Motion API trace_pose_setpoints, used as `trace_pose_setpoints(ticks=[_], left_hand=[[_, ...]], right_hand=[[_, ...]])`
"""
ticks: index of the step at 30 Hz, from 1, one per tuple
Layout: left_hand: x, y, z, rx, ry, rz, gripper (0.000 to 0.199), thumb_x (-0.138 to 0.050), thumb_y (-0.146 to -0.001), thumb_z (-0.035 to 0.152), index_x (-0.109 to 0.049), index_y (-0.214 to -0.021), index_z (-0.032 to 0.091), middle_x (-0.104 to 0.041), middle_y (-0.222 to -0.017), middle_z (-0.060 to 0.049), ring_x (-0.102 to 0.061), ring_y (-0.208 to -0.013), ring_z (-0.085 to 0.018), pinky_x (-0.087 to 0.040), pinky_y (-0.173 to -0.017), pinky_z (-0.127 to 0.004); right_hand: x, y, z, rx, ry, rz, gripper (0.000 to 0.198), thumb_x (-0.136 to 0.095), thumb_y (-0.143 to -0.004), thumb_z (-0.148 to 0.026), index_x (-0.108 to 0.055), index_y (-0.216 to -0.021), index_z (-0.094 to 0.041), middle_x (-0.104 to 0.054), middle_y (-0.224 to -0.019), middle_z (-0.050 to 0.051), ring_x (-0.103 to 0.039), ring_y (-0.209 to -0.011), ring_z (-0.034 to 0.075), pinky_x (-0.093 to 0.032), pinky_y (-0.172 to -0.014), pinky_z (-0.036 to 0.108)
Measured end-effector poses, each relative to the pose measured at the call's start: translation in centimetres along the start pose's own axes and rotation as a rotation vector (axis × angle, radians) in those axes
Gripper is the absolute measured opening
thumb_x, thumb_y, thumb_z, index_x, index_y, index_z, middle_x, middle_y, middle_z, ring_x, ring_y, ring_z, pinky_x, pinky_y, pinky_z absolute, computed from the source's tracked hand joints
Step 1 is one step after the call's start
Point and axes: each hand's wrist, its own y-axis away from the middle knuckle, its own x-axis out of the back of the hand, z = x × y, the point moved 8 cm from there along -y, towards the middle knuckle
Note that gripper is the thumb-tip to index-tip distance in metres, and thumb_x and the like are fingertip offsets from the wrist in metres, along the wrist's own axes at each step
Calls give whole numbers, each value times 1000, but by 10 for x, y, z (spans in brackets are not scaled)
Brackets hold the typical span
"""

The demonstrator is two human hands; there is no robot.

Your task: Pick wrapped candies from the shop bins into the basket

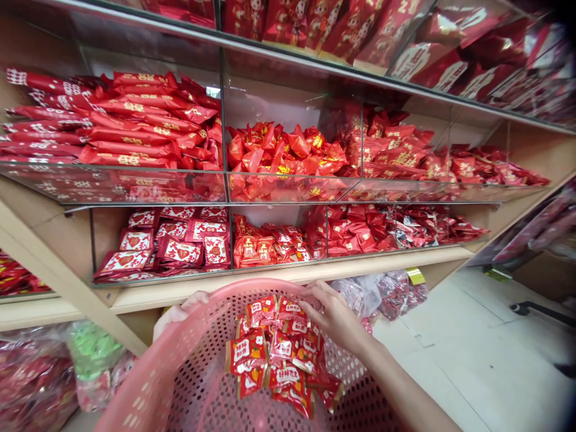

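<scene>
A pink perforated plastic basket [148, 366] is in front of me, below the shelves, tilted so I look into it. Its far rim lies close to the bottom shelf's wooden edge. Inside is a small heap of red candy packets [284, 348] with gold edges, white lettering and orange fruit prints. My left hand [180, 311] is closed on the rim at the left, its fingers partly hidden behind the basket wall. At the right of the far rim, my right hand [333, 312] is closed on the rim, its thumb inside beside the packets.
Clear dividers split the shelves into bins of red-wrapped sweets, including long packets [135, 129], twisted wraps [288, 153] and white-printed squares [180, 246]. Plastic bags of sweets [387, 294] lie under the shelf at right; more bags [36, 378] stand lower left. Pale floor tiles [463, 354] show at right.
</scene>
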Motion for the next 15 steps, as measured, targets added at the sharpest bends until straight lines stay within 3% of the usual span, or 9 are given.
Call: trace_pose_setpoints(ticks=[4,10,15], left_hand=[[5,-2,0,13,-8,-70,28,-54,-59,28,-65,-85,23,-69,-101,-8,-61,-96,-31,-45,-83,-45],[8,-2,0,5,16,-114,29,-54,-60,27,-66,-86,23,-69,-102,-8,-59,-100,-31,-43,-86,-44],[0,0,2,-10,31,-165,31,-51,-63,28,-67,-89,21,-67,-108,-10,-59,-100,-32,-43,-86,-45]], right_hand=[[0,-1,2,-14,-35,14,16,-49,-89,-26,-59,-100,-22,-58,-94,4,-57,-82,16,-44,-75,29],[3,-1,-2,12,-66,46,16,-48,-90,-27,-61,-97,-22,-59,-93,5,-56,-88,17,-43,-78,29],[20,-18,-20,143,-34,130,14,-46,-90,-22,-59,-92,-20,-58,-89,5,-56,-82,16,-44,-73,28]])
